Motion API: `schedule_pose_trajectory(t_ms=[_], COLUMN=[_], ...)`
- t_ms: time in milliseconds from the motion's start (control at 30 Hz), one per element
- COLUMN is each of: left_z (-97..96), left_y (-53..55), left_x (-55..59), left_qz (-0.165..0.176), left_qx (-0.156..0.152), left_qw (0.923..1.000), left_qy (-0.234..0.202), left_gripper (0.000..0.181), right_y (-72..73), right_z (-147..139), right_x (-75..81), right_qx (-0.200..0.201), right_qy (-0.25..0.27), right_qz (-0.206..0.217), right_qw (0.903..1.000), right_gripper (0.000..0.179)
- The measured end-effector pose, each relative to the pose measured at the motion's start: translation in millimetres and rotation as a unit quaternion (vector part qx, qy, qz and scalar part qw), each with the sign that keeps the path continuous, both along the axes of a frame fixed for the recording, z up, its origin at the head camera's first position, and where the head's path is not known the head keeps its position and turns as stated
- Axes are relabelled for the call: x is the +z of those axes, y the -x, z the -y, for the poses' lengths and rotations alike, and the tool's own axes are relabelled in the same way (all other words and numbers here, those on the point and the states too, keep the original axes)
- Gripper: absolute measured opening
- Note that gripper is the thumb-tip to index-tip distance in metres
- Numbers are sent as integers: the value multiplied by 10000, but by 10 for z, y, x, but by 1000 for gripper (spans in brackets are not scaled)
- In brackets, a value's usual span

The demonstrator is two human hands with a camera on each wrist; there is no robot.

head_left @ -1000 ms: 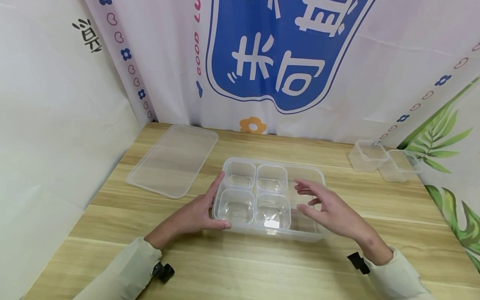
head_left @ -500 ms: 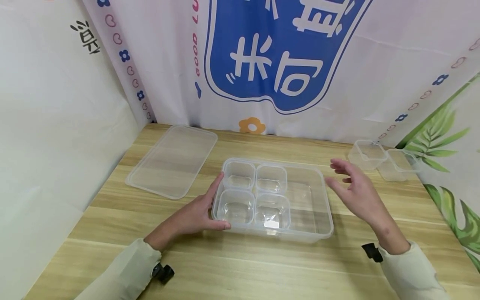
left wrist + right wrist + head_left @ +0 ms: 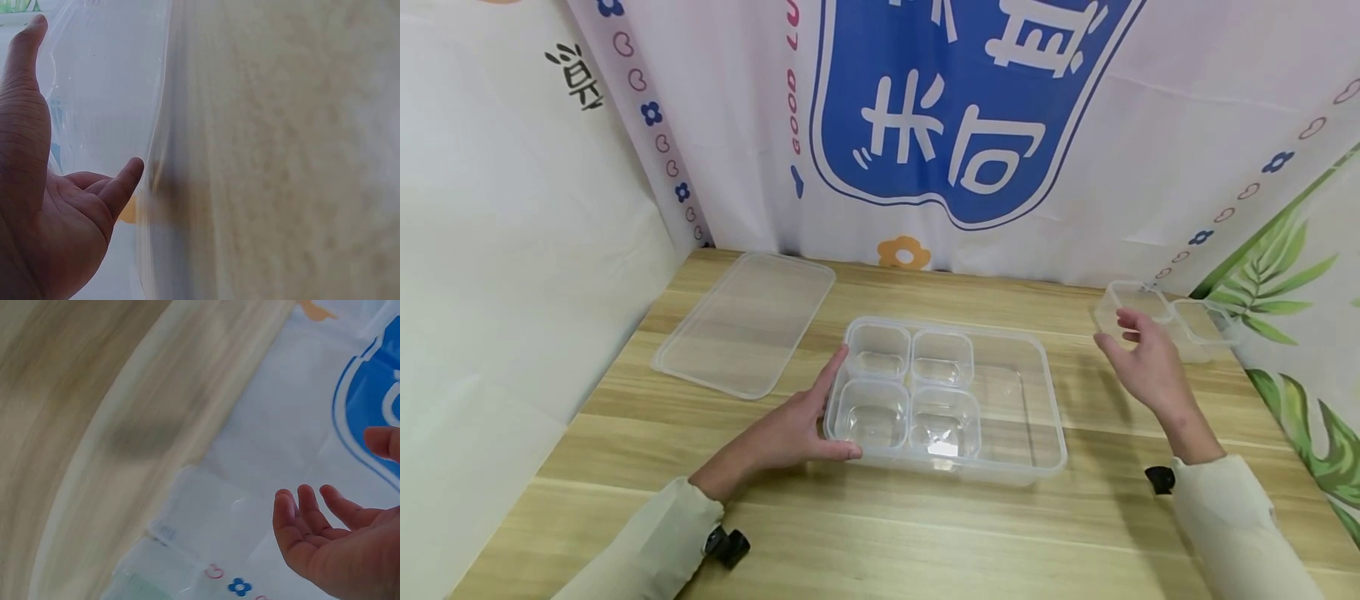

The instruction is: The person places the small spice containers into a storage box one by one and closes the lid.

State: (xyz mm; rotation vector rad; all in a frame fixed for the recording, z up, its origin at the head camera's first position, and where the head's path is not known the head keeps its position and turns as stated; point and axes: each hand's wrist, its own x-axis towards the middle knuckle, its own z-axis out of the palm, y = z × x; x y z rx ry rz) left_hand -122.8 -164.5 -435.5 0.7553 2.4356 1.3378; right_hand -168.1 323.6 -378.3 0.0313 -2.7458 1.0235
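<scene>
In the head view, a clear rectangular plastic box (image 3: 1006, 477) lies on the table with several small square cups inside its left and middle parts. Its right part holds no cup. My left hand (image 3: 790, 423) rests against the box's left end, thumb along the front corner and straight fingers along the left side. Nearer the back right, my right hand (image 3: 1150, 367) hovers with loosely bent fingers beside two more clear cups, a left one (image 3: 1112, 302) and a right one (image 3: 1213, 321). Nothing is between its fingers in the right wrist view.
A clear flat lid (image 3: 748, 325) lies at the back left of the wooden table (image 3: 880, 542). A printed curtain (image 3: 737, 150) hangs along the back edge, and a pale sheet (image 3: 497, 250) stands at the left.
My right hand has moved right and back, from above the box's right part to beside the two loose cups. The left hand and the box have stayed in place.
</scene>
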Motion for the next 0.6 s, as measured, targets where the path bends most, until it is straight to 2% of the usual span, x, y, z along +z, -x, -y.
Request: schedule_pose_trajectory(t_ms=[600], left_z=[-1], left_y=[-15], left_x=[9], left_qz=[-8], left_qx=[106], left_qw=[9999], left_qy=[103], left_gripper=[135], right_y=[467], right_z=[-597], right_x=[-138], right_qx=[-933], right_qy=[-72], right_qz=[458], right_qw=[9946], right_gripper=[84])
